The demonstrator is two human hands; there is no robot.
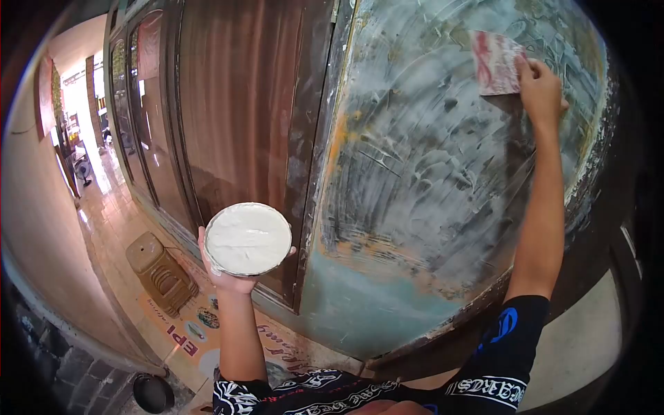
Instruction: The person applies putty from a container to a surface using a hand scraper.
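Observation:
My left hand (236, 282) holds up a round tub of white putty (249, 238) from below, its fingers wrapped about the sides. The putty's top is smooth, with a few ridges. My right hand (541, 88) is closed on a flat putty scraper (495, 63), smeared with red and white, high on the right. The scraper is at the wall panel (429, 159); whether its edge touches cannot be told. Grey-white swirls and streaks cover most of this greenish panel, with orange-brown patches at its left and lower edges.
Left of the panel is a dark wooden window frame (308, 138) with a brown curtain (238, 104) behind glass. A brown plastic stool (160, 273) stands on the tiled floor by a printed banner (185, 337). A black pan-like container (153, 393) sits at the lower left.

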